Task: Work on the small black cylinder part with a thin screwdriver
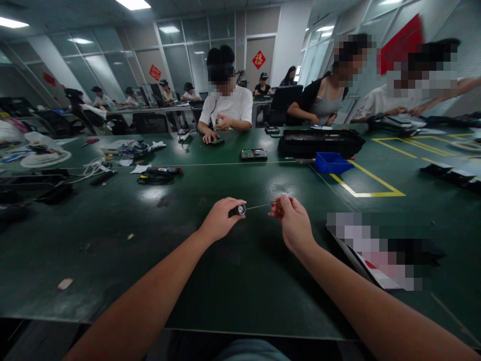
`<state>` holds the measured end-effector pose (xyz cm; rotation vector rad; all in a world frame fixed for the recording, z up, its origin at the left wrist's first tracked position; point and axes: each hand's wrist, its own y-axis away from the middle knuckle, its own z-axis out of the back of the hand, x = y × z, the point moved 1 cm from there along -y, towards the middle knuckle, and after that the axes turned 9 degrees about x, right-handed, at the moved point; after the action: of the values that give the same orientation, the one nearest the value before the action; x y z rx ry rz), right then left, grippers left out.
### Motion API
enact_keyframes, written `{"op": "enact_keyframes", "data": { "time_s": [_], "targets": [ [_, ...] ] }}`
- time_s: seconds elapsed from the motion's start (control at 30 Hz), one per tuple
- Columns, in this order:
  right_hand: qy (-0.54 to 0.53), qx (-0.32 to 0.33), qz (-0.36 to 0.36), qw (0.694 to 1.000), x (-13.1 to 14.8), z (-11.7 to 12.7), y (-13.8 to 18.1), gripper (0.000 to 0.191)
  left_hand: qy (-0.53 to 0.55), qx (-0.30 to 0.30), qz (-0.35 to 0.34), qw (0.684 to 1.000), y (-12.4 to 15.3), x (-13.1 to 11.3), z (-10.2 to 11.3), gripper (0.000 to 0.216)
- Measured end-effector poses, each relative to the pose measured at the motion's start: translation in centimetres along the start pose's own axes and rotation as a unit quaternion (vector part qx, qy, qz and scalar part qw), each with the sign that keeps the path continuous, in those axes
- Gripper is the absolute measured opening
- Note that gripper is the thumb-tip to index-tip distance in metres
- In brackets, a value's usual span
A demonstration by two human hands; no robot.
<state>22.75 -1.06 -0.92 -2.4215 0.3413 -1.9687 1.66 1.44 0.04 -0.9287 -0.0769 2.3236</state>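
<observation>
My left hand (221, 216) is wrapped round a short dark cylinder with a silvery round end (241, 209), which faces right. The rest of the cylinder is hidden by my fingers. Opposite it, my right hand (292, 219) pinches a thin, straight metal rod (258, 206). The rod's free end points left and reaches up to the cylinder's face; whether it goes inside or only touches, I cannot tell. Both hands are raised over the green tabletop (233, 281).
Black coiled cables (158, 175) lie ahead to the left. A circuit board unit (254, 154), a long black casing (319, 143) and a blue bin (332, 162) stand farther back. A blurred paper item (376, 250) lies right. A person (225, 105) sits across the table.
</observation>
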Motion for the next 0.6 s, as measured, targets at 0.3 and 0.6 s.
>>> {"op": "enact_keyframes", "data": {
  "time_s": [0.3, 0.6],
  "targets": [
    [0.101, 0.055, 0.070, 0.991, 1.0, 0.1, 0.7, 0.029, -0.007, 0.006, 0.003, 1.000, 0.2, 0.3, -0.3, 0.037],
    [0.219, 0.075, 0.128, 0.964, 2.2, -0.4, 1.7, 0.028, -0.031, 0.023, 0.004, 0.999, 0.3, 0.3, -0.5, 0.043]
  ]
}}
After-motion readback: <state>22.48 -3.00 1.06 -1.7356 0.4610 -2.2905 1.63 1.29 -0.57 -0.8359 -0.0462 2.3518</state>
